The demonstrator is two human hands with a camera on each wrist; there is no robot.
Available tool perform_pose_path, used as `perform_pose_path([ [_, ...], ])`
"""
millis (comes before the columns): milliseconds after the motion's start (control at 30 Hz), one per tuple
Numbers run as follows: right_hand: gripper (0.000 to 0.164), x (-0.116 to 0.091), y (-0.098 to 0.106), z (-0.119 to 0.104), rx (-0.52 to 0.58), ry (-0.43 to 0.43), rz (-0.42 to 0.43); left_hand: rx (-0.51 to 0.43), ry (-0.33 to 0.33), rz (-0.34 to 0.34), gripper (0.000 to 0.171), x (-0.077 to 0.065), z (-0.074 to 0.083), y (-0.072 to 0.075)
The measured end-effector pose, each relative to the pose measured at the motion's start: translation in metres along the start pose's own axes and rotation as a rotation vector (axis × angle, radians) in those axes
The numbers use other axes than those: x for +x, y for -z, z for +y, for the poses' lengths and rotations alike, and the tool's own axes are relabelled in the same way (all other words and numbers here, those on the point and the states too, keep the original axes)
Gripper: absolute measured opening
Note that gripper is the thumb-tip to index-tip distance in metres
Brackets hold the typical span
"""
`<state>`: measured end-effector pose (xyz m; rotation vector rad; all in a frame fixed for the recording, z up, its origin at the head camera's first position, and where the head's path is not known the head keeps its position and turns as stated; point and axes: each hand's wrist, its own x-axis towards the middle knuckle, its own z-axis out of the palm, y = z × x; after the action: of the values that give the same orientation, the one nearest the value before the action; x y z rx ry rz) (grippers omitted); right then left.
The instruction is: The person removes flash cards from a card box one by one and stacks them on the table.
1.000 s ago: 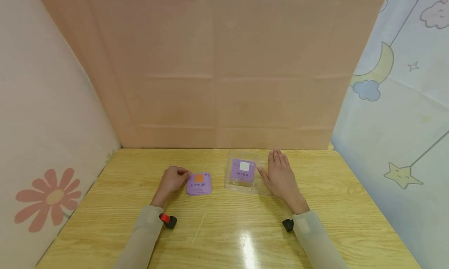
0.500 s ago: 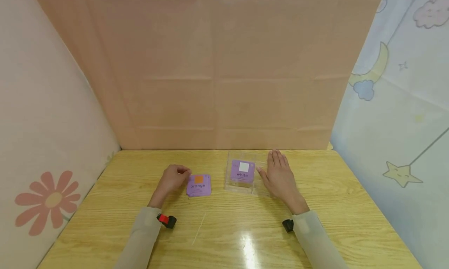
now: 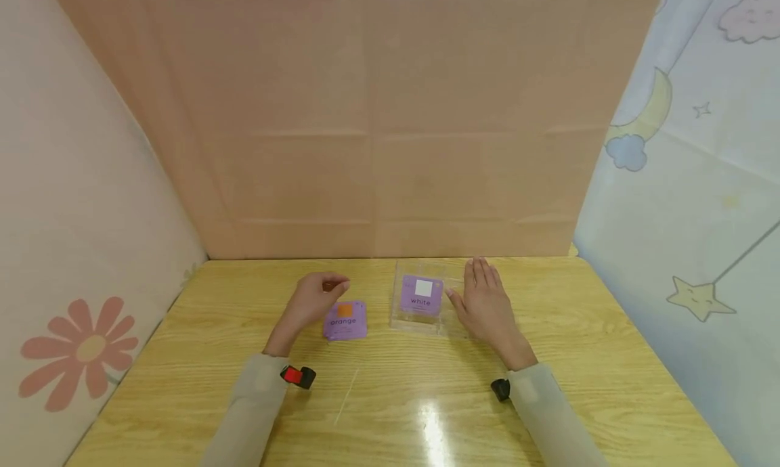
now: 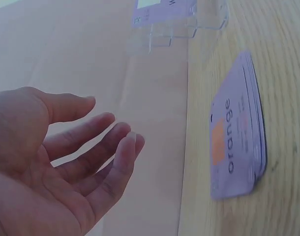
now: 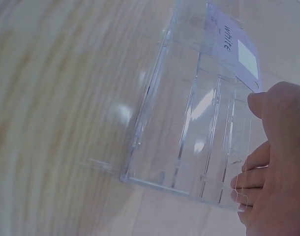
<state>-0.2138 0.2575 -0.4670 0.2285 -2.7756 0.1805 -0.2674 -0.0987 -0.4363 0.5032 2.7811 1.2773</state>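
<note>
Lifted off the orange card stack [image 3: 344, 320], left hand [image 3: 312, 300] hovers at ten o'clock, fingers loose, empty; right hand [image 3: 484, 303] (flat, unmoved) steadies the clear box [image 3: 403, 321].

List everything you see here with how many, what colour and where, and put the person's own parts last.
stack of cards: one stack, purple, top card reads "orange" with an orange square, on the table left of centre.
white card: one, purple with a white square, in the clear box.
clear box: one, transparent plastic, on the table right of the stack.
table: one, light wood.
backdrop sheets: three, peach behind, pink with a flower left, pale blue with moon and stars right.
wrist devices: two, one red and black, one black.
left hand: one, loosely curled, holding nothing, beside the stack.
right hand: one, flat against the box's right side.
</note>
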Motion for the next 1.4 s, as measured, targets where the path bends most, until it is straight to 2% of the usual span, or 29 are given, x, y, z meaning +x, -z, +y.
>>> perform_pose_path([
  [300,0.078,0.0,0.001,-0.002,-0.024,0.006,0.01,0.04,-0.112,-0.056,0.032,0.011,0.027,-0.015],
  [533,0.077,0.0,0.0,0.001,-0.036,0.009,0.012,0.104,-0.141,-0.096,0.035,0.016,0.045,-0.024],
  [833,0.078,0.001,0.0,-0.003,-0.006,-0.012,-0.017,0.163,-0.176,-0.121,0.037,0.025,0.06,-0.031],
  [1167,0.074,0.002,0.0,-0.005,0.001,-0.016,0.002,0.258,-0.285,-0.14,0.038,0.039,0.073,-0.037],
  [1400,0.074,0.002,-0.001,-0.007,0.005,-0.015,0.009,0.269,-0.285,-0.136,0.038,0.042,0.08,-0.04],
])
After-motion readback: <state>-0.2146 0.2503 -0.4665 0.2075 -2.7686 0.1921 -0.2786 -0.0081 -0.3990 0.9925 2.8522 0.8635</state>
